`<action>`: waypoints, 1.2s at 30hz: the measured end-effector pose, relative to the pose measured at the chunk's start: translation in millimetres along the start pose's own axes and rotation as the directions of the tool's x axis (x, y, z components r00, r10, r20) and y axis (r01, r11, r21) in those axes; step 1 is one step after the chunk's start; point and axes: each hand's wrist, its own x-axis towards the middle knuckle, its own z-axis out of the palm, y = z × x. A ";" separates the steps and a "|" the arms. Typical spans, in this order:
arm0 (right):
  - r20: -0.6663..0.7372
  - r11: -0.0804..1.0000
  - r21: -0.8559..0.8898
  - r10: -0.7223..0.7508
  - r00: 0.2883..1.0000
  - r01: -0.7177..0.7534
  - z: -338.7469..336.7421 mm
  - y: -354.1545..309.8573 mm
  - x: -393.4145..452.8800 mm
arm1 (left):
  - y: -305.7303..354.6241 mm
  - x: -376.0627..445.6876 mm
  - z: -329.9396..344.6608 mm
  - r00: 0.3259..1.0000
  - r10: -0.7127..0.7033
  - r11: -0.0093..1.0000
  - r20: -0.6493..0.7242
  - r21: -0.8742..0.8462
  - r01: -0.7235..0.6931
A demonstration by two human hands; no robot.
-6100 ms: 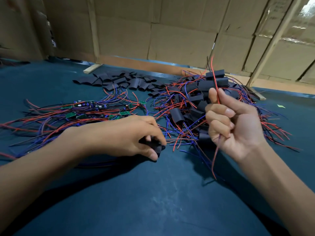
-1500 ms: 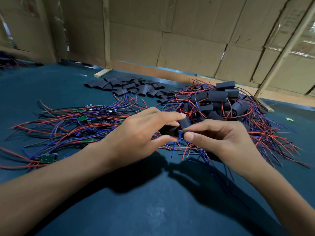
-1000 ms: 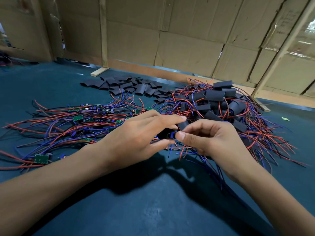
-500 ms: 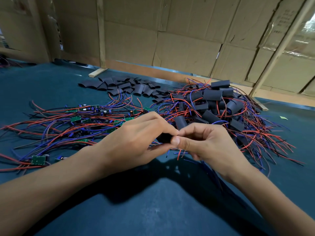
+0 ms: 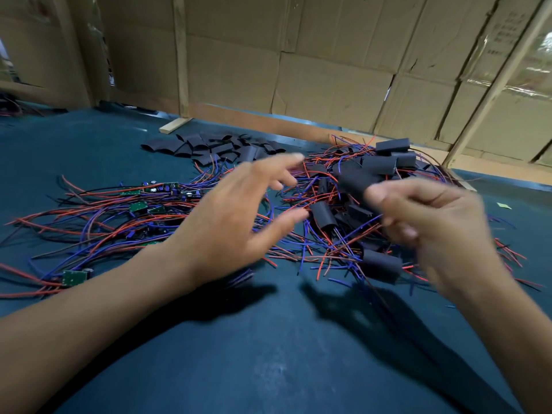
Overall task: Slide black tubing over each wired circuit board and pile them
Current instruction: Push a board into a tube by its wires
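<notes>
Two bare hands above a dark green table point(image 5: 268, 354), between heaps of wired parts.

The left hand point(image 5: 236, 222) is spread, fingers straight, holding nothing. The blurred right hand point(image 5: 430, 222) curls round a black-tubed circuit board point(image 5: 355, 182), whose long axis runs up-left from its fingertips over the sleeved pile point(image 5: 382, 186). Bare green wired boards point(image 5: 137, 204), at least five, lie left; loose flat black tubing pieces point(image 5: 215, 147), too many to count, lie behind.

Makeshift assembly workshop: teal-covered tabletop point(image 5: 268, 369) heaped with wired circuit boards point(image 5: 137, 206) and cut black tubing point(image 5: 215, 146), walled by flattened cardboard point(image 5: 328, 76).
</notes>
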 end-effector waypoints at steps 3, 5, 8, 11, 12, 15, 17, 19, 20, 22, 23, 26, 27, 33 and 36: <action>-0.272 0.980 -0.159 -0.157 0.949 0.117 -30.1 -2.3 9.3 | -19.2 1.0 -10.4 0.969 -0.220 0.943 0.110 0.278 0.183; -0.399 0.903 -0.430 -0.208 0.893 0.018 -47.0 6.3 13.8 | -26.6 2.4 -17.6 0.845 -0.462 0.779 0.268 0.578 0.243; -0.467 0.788 -0.588 -0.147 0.872 -0.182 -57.3 24.0 18.8 | -27.8 4.3 -21.9 0.713 -0.600 0.646 0.363 0.745 0.165; -0.452 0.762 -0.620 -0.152 0.879 -0.187 -53.5 33.4 19.7 | -27.1 7.5 -18.1 0.726 -0.566 0.705 0.391 0.686 0.179; -0.443 0.757 -0.633 -0.183 0.878 -0.161 -52.1 34.9 19.4 | -26.7 8.3 -16.9 0.730 -0.554 0.712 0.399 0.682 0.168; -0.386 0.708 -0.704 -0.310 0.869 -0.061 -50.8 37.8 17.6 | -24.8 6.5 -16.4 0.778 -0.490 0.727 0.393 0.677 0.115; -0.326 0.654 -0.757 -0.380 0.866 0.001 -53.5 40.0 18.2 | -22.9 4.5 -17.9 0.843 -0.411 0.752 0.347 0.652 0.098; -0.256 0.600 -0.797 -0.444 0.859 0.073 -57.8 42.1 18.6 | -19.5 4.9 -19.6 0.906 -0.318 0.795 0.279 0.600 0.094; -0.228 0.581 -0.807 -0.473 0.851 0.108 -60.1 42.8 18.3 | -17.1 5.0 -20.1 0.932 -0.264 0.824 0.248 0.560 0.085; -0.210 0.573 -0.802 -0.535 0.818 0.170 -65.8 41.8 18.1 | -12.9 4.8 -18.9 0.970 -0.153 0.875 0.190 0.482 0.044; -0.204 0.567 -0.799 -0.569 0.797 0.200 -69.3 40.3 18.2 | -11.2 5.0 -18.0 0.980 -0.109 0.894 0.166 0.447 0.024; -0.127 0.502 -0.826 -0.611 0.782 0.258 -78.2 36.5 19.2 | -7.8 6.6 -16.5 0.992 -0.024 0.927 0.128 0.374 -0.026; -0.086 0.477 -0.841 -0.583 0.808 0.255 -80.2 37.0 19.5 | -7.5 6.6 -16.2 0.992 -0.008 0.933 0.123 0.359 -0.037; -0.038 0.483 -0.861 -0.377 0.925 0.161 -80.6 37.7 18.5 | -2.2 7.1 -15.0 0.995 0.078 0.958 0.059 0.272 -0.091; -0.050 0.447 -0.879 -0.434 0.899 0.167 -71.0 28.8 16.9 | 0.8 6.9 -15.6 0.992 0.121 0.967 0.028 0.224 -0.125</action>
